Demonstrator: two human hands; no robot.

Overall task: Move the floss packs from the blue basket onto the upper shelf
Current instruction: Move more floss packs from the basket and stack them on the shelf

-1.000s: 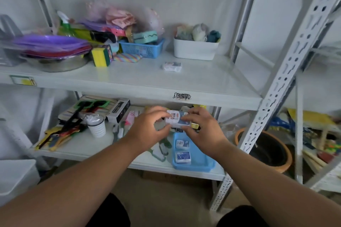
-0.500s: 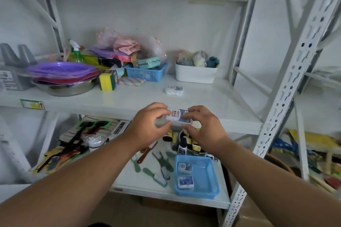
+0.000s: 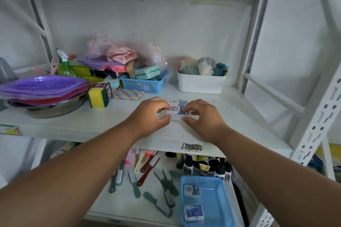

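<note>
Over the white metal upper shelf (image 3: 110,123), the left hand (image 3: 151,114) and right hand (image 3: 202,116) pinch a small white-and-blue floss pack (image 3: 177,109) between curled fingertips, which hide its ends. Just behind lies another pack (image 3: 178,101), partly covered. Two more packs (image 3: 191,190) sit in the blue plastic basket (image 3: 219,199) below, their print unreadable.

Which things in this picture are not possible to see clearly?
Head view only:
- Held floss pack: edges covered by left hand and right hand; print too small.
- Pack behind: lower part hidden.
- Blue basket: near corner cut off by bottom edge.
</note>
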